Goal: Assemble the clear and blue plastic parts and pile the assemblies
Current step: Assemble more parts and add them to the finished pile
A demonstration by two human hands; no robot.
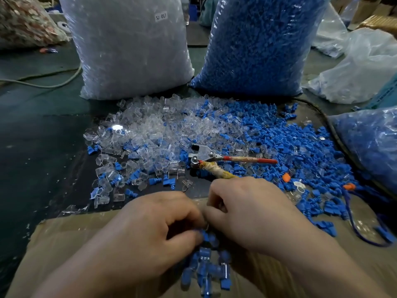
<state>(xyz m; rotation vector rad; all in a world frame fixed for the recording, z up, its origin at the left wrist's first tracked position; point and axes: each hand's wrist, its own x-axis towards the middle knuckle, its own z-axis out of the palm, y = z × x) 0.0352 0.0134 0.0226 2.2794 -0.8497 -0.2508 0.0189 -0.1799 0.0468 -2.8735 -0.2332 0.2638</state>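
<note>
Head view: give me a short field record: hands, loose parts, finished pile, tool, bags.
left hand: pinches a blue part
right hand: curled, meeting the left; contents hidden
assemblies: small pile on cardboard, below the hands
loose parts: clear heap left, blue heap right
tool: pliers lying among loose parts
bags: clear bag left, blue bag right, behind heaps

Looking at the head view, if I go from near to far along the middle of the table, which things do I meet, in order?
Pile of blue-and-clear assemblies → metal hand tool with red handles → tall bag of blue parts.
</note>
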